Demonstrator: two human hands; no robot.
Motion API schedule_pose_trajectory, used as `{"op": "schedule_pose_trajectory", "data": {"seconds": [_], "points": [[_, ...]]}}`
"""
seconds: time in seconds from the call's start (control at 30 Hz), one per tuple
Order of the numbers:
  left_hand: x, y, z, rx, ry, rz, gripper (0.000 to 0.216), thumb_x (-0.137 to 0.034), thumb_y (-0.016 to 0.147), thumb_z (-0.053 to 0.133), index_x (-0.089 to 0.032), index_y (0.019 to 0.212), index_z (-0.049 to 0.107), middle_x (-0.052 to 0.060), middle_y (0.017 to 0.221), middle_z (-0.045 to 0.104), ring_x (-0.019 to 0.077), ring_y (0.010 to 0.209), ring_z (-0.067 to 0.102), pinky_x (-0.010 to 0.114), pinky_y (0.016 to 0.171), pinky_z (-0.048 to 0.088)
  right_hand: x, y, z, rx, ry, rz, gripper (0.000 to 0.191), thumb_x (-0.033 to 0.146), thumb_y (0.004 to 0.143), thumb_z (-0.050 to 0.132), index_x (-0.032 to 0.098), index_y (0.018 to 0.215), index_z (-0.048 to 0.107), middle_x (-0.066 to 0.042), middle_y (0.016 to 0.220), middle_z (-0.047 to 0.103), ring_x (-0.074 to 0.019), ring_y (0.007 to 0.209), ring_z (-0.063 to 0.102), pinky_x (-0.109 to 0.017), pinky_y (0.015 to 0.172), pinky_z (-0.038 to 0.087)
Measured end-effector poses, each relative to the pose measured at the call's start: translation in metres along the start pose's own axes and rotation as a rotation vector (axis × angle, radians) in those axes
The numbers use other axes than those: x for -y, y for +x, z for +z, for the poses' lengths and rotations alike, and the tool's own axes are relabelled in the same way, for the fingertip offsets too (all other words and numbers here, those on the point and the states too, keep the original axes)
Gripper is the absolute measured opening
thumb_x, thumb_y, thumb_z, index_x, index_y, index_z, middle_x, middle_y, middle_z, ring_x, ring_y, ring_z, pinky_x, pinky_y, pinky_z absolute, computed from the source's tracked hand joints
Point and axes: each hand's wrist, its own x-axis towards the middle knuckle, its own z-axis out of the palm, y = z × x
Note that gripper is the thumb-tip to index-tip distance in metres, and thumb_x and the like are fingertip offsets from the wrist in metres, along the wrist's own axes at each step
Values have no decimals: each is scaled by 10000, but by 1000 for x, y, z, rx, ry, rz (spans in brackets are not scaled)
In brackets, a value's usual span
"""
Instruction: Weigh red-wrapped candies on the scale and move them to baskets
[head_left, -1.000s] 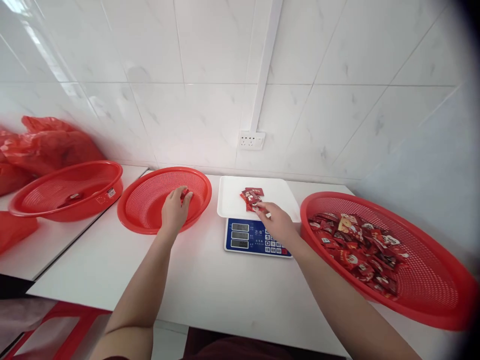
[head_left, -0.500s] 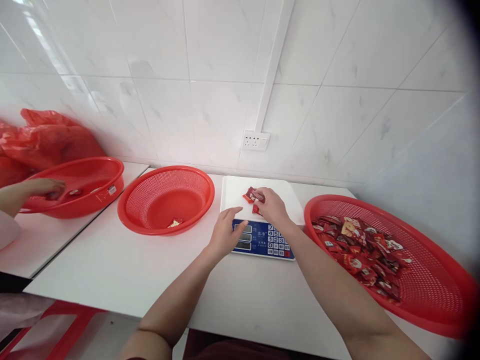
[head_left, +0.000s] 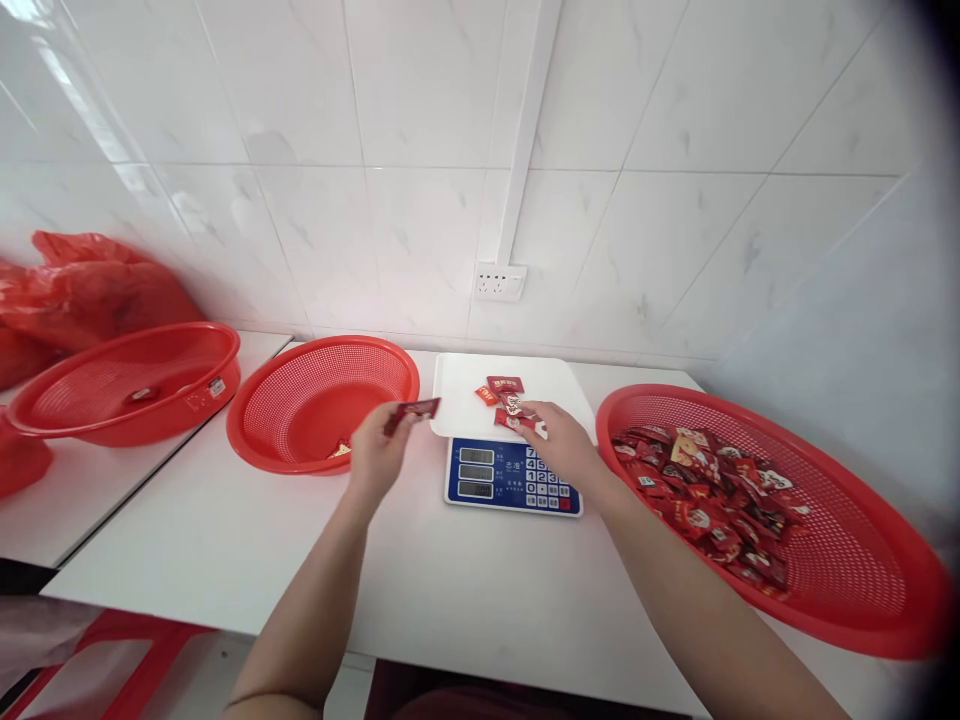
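My left hand (head_left: 377, 450) is closed on a dark red snack packet (head_left: 417, 408), raised between a red basket (head_left: 251, 440) and the scale. That basket has a small packet (head_left: 342, 448) at its bottom. Over the white pan of a digital scale (head_left: 457, 400), my right hand (head_left: 562, 442) has thumb and forefinger apart, the tips touching small packets. A dark red packet (head_left: 506, 383) and an orange-red one (head_left: 486, 396) lie there beside a white-patterned packet (head_left: 513, 403) and another red one (head_left: 513, 420) at my fingertips.
On the right stands a large red basket (head_left: 862, 570) with a heap of red packets (head_left: 705, 500). Another red basket (head_left: 112, 430) and red plastic bags (head_left: 105, 290) are at the left. A tiled wall with a socket (head_left: 501, 281) rises behind the table (head_left: 450, 580).
My left hand has moved left from the scale and now holds a packet. The packet in my right fingers is gone, and more packets show on the pan. Another person's hand has left the far-left basket.
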Motion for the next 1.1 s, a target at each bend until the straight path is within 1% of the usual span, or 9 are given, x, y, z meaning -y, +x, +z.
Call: {"op": "schedule_pose_trajectory", "data": {"seconds": [0.13,0.23,0.4,0.53,0.67,0.77,0.87,1.0,1.1], "points": [[10,17,-29,-134,399,17,276,-317,834,513,-194,1068,591,100,1033,629,270,965,571,412,790,483,-10,17,-1,-14,-206,73,348,324,854,511,179,1166,566,-120,1185,571,-260,1104,518,-373,879,428],[12,13,-22,-134,520,103,371,-304,831,522,-182,1182,535,138,1209,542,316,1152,459,479,908,432,-9,22,1,52,-221,78,419,337,809,581,180,1197,552,-125,1205,548,-268,1070,544,-349,842,441],[2,-11,17,49,371,230,305,-293,858,503,-205,1147,545,108,1202,545,262,1152,475,441,941,438,-12,26,9,51,-190,87,421,216,801,577,188,1219,528,-100,1201,534,-196,957,601,-272,792,450],[-9,-19,43,200,280,311,270,-267,856,513,-203,1114,559,95,1128,585,232,1097,522,415,934,453,-17,28,10,37,-202,98,420,120,794,535,204,1205,528,-68,1112,600,-169,913,611,-248,760,444],[-16,-18,61,275,261,365,248,-236,850,518,-211,1091,577,92,1104,608,246,1116,516,432,932,451,-11,21,8,15,-250,76,346,328,842,527,203,1164,543,-75,1071,625,-221,981,580,-291,758,436],[-20,-17,70,292,232,385,240,-226,847,523,-217,1079,587,83,1076,621,244,1096,525,432,923,454,-1,16,10,7,-303,55,338,454,846,494,205,1055,588,-91,1038,629,-253,990,561,-319,748,428],[-23,-19,74,317,200,385,240,-211,842,527,-229,1072,593,70,1056,628,232,1065,536,417,912,459,9,16,15,27,-354,37,333,478,837,498,202,991,603,-102,1017,635,-257,959,564,-321,741,425],[-27,-22,74,347,176,332,227,-206,837,530,-233,1049,609,62,1064,632,224,1072,537,395,910,463,14,22,21,47,-405,44,279,354,825,527,181,1034,592,-130,1047,627,-268,936,578,-325,714,429],[-27,-22,72,358,151,274,230,-220,836,531,-229,1050,614,59,1063,640,215,1051,557,378,896,475,13,24,22,75,-421,54,217,257,841,481,181,996,613,-124,940,651,-263,864,601,-332,676,436]]}}
